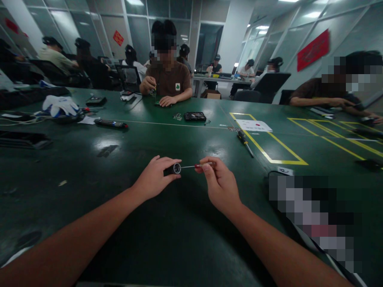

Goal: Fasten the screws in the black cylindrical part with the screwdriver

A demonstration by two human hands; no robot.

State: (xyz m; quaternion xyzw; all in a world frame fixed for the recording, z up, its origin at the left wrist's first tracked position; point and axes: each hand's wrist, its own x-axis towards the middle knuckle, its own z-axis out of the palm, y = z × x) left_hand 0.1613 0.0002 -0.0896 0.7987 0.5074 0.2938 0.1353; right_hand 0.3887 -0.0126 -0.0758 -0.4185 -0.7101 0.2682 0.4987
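Observation:
My left hand is closed around a short black cylinder with a silvery round rim, its open end turned to the right. Between the thumb and fingers of my right hand is a small screwdriver with a red, partly clear handle. Its thin shaft points left, and the tip reaches the cylinder's rim; whether it goes inside I cannot tell. Both hands are above the green table. The cylinder's far end is hidden by my left fingers.
Beyond my right hand lies a black-and-yellow screwdriver beside yellow tape. A black device sits across the table before a seated person. To the left are a dark pen-shaped tool and white gloves. A pixelated object fills the right front.

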